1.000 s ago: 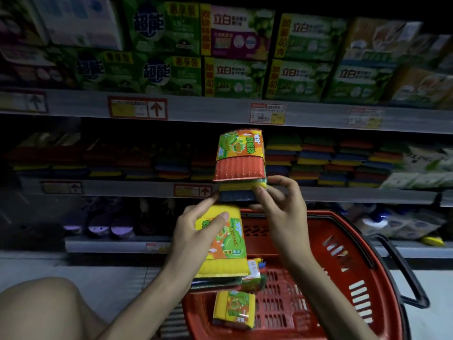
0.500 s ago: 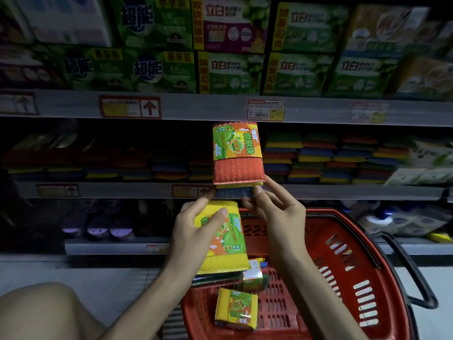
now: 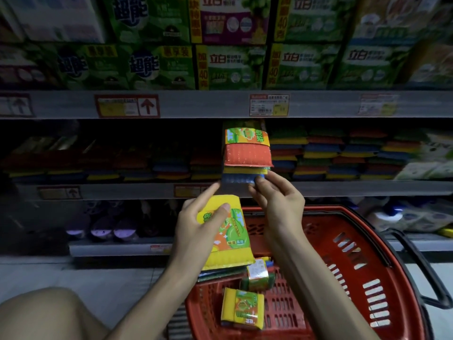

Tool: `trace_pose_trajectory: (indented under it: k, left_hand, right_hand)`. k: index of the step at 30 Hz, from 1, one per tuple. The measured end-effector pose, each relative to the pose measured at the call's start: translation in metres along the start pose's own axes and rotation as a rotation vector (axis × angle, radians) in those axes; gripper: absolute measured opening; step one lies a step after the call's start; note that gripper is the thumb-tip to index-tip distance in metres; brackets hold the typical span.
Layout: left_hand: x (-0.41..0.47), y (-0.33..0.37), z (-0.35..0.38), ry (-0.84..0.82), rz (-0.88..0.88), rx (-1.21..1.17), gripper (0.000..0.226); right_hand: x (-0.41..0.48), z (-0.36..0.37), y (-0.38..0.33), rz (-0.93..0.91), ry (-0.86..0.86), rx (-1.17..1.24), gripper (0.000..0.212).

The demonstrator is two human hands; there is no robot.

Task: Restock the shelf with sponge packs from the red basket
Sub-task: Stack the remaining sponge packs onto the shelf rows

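Observation:
My right hand [image 3: 277, 204] pinches the lower blue edge of an upright sponge pack [image 3: 246, 153] with an orange face and a green-orange label, held at the mouth of the middle shelf [image 3: 343, 188]. My left hand [image 3: 196, 229] grips a second sponge pack [image 3: 230, 241] with a yellow face, held lower over the near rim of the red basket [image 3: 367, 266]. The left forefinger stretches up toward the raised pack's bottom corner. Inside the basket lie two more sponge packs: a yellow one [image 3: 242, 307] and a green-edged one [image 3: 259, 273].
Rows of stacked coloured sponges [image 3: 343, 153] fill the middle shelf on both sides of the raised pack. Green detergent boxes [image 3: 232, 65] line the shelf above. The basket's black handle [image 3: 421, 263] hangs to the right. My bare knee [image 3: 44, 315] is at bottom left. Dark items sit on the lower shelf [image 3: 110, 246].
My right hand has carried the orange-faced pack a little forward toward the middle shelf. My left hand has kept its hold on the yellow pack with little movement.

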State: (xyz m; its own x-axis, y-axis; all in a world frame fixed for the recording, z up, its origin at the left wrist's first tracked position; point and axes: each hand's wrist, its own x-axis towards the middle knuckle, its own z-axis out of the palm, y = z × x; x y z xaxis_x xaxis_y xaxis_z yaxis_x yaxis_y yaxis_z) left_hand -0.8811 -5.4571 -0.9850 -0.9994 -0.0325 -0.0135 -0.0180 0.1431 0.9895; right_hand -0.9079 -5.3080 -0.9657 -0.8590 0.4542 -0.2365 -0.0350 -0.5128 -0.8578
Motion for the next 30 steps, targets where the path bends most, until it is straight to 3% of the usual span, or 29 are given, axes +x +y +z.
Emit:
trace_pose_trajectory:
  k: [12, 30]
  left_hand:
    - [0.025, 0.003, 0.011, -0.026, -0.075, -0.195, 0.047]
    - [0.056, 0.006, 0.031, -0.058, -0.102, -0.22, 0.054]
  right_hand:
    - [0.015, 0.016, 0.003, 0.125, 0.029, 0.131, 0.018]
    - [0.048, 0.029, -0.002, 0.134, 0.136, 0.19, 0.03]
